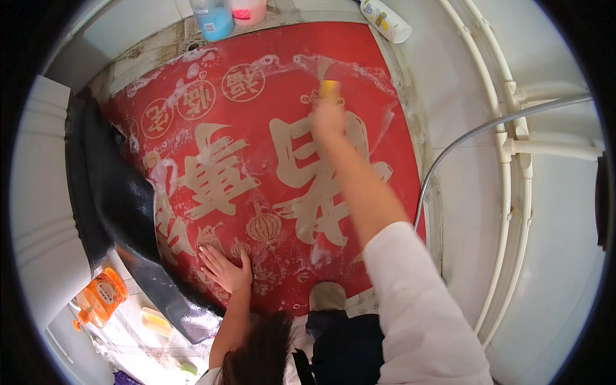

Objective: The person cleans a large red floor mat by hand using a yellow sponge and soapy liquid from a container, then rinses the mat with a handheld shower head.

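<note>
A large red floor mat (256, 106) with beige characters and lantern figures lies spread on the floor, wet and streaked with white suds. My right hand (330, 122) reaches to its far part, closed around a small yellow object (330, 88). Motion blur and the fingers hide most of that object, so its exact kind is unclear. On the near left part of the mat my left hand (226, 269) rests flat, fingers spread, holding nothing. Along the left side, the mat's edge is folded over, showing its black underside (122, 199).
A blue liquid bottle (213, 22), a pink container (249, 11) and a white bottle (386, 20) stand or lie beyond the mat. An orange pump bottle (101, 297) lies lower left. White pipes (504, 192) and a grey hose (471, 135) run along the right wall. My shoe (327, 296) touches the near edge.
</note>
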Demonstrator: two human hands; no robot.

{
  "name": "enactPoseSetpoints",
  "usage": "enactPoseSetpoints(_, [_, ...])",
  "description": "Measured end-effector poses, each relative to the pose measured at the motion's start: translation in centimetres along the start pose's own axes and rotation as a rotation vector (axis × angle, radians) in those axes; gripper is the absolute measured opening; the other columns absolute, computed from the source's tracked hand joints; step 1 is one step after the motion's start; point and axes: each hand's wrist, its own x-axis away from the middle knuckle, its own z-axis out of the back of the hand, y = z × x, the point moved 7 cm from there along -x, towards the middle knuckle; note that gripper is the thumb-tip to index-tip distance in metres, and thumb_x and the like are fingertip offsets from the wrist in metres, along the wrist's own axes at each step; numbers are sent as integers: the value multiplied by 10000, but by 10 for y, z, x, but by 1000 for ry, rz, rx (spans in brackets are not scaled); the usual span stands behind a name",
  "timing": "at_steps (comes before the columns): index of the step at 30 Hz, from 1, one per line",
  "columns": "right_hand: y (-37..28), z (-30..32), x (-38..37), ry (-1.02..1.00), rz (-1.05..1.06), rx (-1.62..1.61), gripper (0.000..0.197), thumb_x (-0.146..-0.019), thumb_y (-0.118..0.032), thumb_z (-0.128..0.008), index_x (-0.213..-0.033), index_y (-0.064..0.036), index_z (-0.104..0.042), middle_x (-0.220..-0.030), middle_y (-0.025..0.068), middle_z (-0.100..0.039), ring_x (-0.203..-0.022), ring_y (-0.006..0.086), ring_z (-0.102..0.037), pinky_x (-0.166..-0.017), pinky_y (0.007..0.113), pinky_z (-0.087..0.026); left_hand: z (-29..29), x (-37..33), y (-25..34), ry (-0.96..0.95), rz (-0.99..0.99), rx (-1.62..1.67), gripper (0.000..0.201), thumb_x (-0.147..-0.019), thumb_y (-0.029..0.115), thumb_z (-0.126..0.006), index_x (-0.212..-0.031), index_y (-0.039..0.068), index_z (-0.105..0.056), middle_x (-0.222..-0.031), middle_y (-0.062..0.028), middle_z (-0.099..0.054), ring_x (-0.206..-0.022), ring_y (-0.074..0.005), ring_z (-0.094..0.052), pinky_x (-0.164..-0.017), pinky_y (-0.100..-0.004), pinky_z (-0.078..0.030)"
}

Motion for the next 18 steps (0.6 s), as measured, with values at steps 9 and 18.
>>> enactPoseSetpoints(9, [-142, -67, 130, -455, 500, 160, 360, -859, -281, -360, -1010, -15, -550, -855, 182, -607, -749, 332, -601, -639, 423, -476, 2, 3, -23, -13, 45, 6, 813, -746, 478, -478, -1329, 2, -171, -1386, -175, -164, -1296, -291, -123, -1021, -479, -110])
enactPoseSetpoints(18, [153, 93, 2, 50, 28, 240, 516, -876, -341, -287, -1341, -208, -108, -989, 276, -543, -832, 402, -565, -697, 503, -428, 5, 1, -14, -9, 24, 10, 785, -771, 468, -462, -1335, 10, -165, -1396, -162, -146, -1298, -285, -120, -1023, -465, -119])
